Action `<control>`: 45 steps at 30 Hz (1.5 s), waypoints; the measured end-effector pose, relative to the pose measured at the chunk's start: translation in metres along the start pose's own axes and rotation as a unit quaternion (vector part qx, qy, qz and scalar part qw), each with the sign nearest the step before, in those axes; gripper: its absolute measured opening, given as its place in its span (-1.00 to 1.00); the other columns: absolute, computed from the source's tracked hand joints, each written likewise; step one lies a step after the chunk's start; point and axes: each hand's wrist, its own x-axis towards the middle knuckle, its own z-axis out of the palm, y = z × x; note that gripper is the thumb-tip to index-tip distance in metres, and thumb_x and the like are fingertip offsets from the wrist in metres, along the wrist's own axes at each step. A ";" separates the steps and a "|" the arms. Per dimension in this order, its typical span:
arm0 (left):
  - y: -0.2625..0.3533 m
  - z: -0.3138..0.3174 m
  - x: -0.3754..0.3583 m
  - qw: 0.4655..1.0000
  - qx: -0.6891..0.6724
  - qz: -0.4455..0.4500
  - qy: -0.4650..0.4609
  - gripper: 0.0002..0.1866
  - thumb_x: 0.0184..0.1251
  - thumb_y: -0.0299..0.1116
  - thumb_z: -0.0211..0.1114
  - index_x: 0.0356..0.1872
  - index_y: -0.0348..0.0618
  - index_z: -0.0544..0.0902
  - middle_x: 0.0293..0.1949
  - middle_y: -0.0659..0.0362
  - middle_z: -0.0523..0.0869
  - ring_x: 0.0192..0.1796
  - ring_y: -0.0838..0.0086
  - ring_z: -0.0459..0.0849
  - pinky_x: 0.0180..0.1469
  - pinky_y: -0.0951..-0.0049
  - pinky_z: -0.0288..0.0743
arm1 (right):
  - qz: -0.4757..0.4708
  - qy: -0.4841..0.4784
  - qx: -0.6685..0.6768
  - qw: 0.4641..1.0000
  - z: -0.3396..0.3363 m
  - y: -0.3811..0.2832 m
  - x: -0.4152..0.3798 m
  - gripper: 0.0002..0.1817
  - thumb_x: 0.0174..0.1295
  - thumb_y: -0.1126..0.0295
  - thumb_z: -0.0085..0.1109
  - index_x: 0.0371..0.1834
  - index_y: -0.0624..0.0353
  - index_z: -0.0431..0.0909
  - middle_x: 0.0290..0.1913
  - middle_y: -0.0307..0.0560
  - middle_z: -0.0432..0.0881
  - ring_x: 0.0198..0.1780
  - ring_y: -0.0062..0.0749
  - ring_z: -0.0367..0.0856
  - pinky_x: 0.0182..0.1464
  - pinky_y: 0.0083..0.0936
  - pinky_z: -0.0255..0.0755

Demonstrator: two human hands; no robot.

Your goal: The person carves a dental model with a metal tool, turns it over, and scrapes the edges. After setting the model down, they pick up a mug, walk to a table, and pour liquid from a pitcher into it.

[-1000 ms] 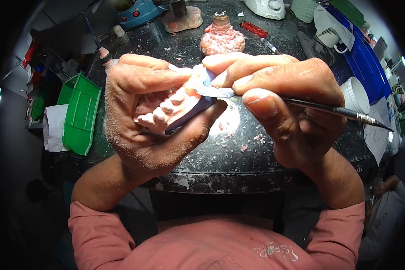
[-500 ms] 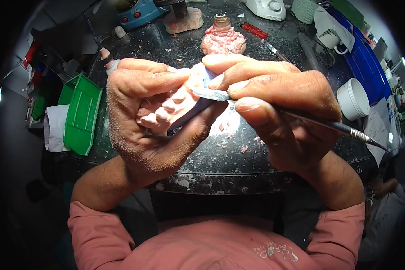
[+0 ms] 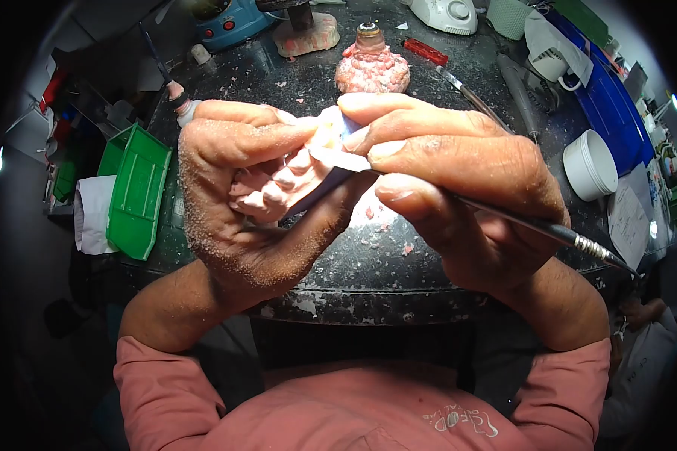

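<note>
My left hand, dusted with pale grains, is closed around a dental model with pinkish teeth and a bluish base, its tooth row facing me. In my right hand is a slim metal wax carver, pinched between thumb and fingers. Its flat, brightly lit blade lies against the upper right part of the model. Fingertips of the right hand also rest by the model's bluish edge. Glare and fingers hide the exact spot the blade touches.
Behind the hands stands a burner-like bottle caked in pink wax. A red-handled knife lies beside it. A green bin is at left, a white tub at right. Another person's sleeve shows at the lower right edge.
My right hand has shifted slightly left and the carver's rear tip has dropped. The blade has turned and now catches bright light. The left hand and model are nearly still.
</note>
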 end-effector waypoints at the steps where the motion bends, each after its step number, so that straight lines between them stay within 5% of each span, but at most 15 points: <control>1: 0.001 0.000 0.000 1.000 0.003 -0.004 -0.001 -0.47 0.09 -0.41 0.54 0.00 -0.30 0.43 -0.09 0.04 0.49 0.03 0.38 0.52 0.26 0.28 0.37 | 0.000 0.000 0.000 1.000 0.000 0.000 0.000 -0.77 0.32 0.40 0.25 -0.19 0.42 0.62 -0.19 0.23 0.68 -0.01 0.09 0.70 0.08 -0.09 0.59; 7: 0.001 0.001 0.001 1.000 -0.018 -0.002 -0.010 -0.42 0.06 -0.42 0.57 0.04 -0.25 0.39 -0.05 0.05 0.46 0.05 0.37 0.51 0.30 0.23 0.34 | 0.019 0.069 0.075 0.995 0.006 -0.001 -0.003 -0.78 0.38 0.36 0.17 -0.20 0.38 0.56 -0.18 0.25 0.67 -0.05 0.14 0.70 0.05 0.04 0.59; 13: -0.001 -0.003 0.000 1.000 -0.003 0.010 -0.029 -0.41 0.05 -0.43 0.58 0.04 -0.23 0.39 -0.05 0.07 0.44 0.04 0.38 0.50 0.31 0.22 0.33 | -0.016 -0.007 0.044 0.999 -0.002 0.003 0.000 -0.76 0.38 0.35 0.17 -0.20 0.39 0.55 -0.19 0.24 0.66 -0.05 0.12 0.70 0.05 0.04 0.59; 35: -0.006 -0.002 0.007 0.999 -0.020 0.029 -0.026 -0.45 -0.06 -0.56 0.56 -0.04 -0.20 0.44 -0.11 0.06 0.48 -0.06 0.40 0.51 0.24 0.19 0.40 | 0.003 0.050 0.039 0.998 0.002 0.001 -0.002 -0.75 0.38 0.35 0.19 -0.20 0.40 0.53 -0.25 0.27 0.68 -0.13 0.07 0.74 -0.03 -0.06 0.64; 41: -0.008 -0.002 0.007 0.999 -0.018 0.030 -0.033 -0.47 -0.05 -0.59 0.53 -0.04 -0.22 0.45 -0.12 0.06 0.48 -0.06 0.38 0.52 0.23 0.18 0.40 | 0.029 0.027 0.007 0.999 -0.002 0.003 0.002 -0.67 0.36 0.28 0.21 -0.33 0.42 0.62 -0.30 0.22 0.71 -0.16 0.01 0.75 -0.05 -0.16 0.64; 43: -0.009 -0.001 0.006 0.999 -0.026 0.031 -0.022 -0.48 -0.06 -0.60 0.51 -0.05 -0.22 0.45 -0.13 0.06 0.48 -0.05 0.37 0.51 0.22 0.18 0.40 | -0.043 0.045 -0.028 0.998 0.001 0.005 0.003 -0.89 0.16 0.61 0.36 -0.30 0.41 0.62 -0.34 0.00 0.67 -0.33 -0.35 0.69 -0.27 -0.50 0.59; 45: -0.010 -0.001 0.006 0.999 -0.033 0.033 -0.024 -0.47 -0.07 -0.60 0.51 -0.05 -0.22 0.45 -0.13 0.06 0.48 -0.05 0.37 0.51 0.22 0.18 0.40 | -0.044 0.044 -0.031 0.998 0.000 0.005 0.003 -0.89 0.17 0.61 0.36 -0.29 0.40 0.62 -0.34 -0.01 0.67 -0.33 -0.36 0.69 -0.27 -0.51 0.59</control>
